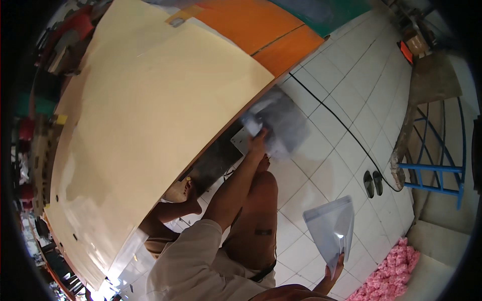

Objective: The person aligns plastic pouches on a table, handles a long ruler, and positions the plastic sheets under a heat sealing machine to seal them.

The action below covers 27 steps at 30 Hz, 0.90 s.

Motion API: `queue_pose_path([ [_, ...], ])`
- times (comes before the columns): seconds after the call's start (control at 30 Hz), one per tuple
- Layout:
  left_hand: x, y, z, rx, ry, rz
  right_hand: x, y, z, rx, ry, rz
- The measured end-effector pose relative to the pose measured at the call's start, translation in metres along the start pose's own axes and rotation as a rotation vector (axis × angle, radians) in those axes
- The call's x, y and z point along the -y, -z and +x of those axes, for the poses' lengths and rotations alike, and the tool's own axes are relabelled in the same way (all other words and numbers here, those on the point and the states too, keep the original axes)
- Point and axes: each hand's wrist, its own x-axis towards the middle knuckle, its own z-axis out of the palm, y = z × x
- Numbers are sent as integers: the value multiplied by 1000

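My left hand (257,142) is closed on a bunch of translucent grey plastic sheets (290,123), just off the right edge of the table. Motion smears that bunch, so how many sheets it holds is unclear. Lower down on the right, my right hand (335,271) grips one corner of a clear plastic sheet or sleeve (329,220), flat and folded-looking, tilted above the floor. Between my two arms my bent legs show, one knee beneath the left forearm.
A large table (150,110) covered in cream sheeting fills the left, with an orange surface (251,25) beyond it. A black cable (341,120) crosses the tiled floor toward dark slippers (372,184). Right stand a blue metal frame (437,169) and a pink heap (386,271).
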Motion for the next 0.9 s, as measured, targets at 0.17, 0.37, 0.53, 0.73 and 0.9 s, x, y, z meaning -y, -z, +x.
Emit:
queue_pose_path([
  [0.17, -19, 226, 113, 106, -270, 1205, -24, -21, 30, -7, -74, -58],
  [0.37, 63, 260, 105, 364, -269, 1502, 0, -33, 14, -152, -38, -129],
  [0.53, -3, 306, 167, 290, -799, 2144, -15, -63, 33, -69, -121, -78],
  [0.73, 43, 264, 144, -138, 205, 1599, 0, -69, 28, -89, -141, -126],
  [0.9, 12, 209, 109, -443, 548, 1129, 4, -69, 35, -84, -89, -203],
])
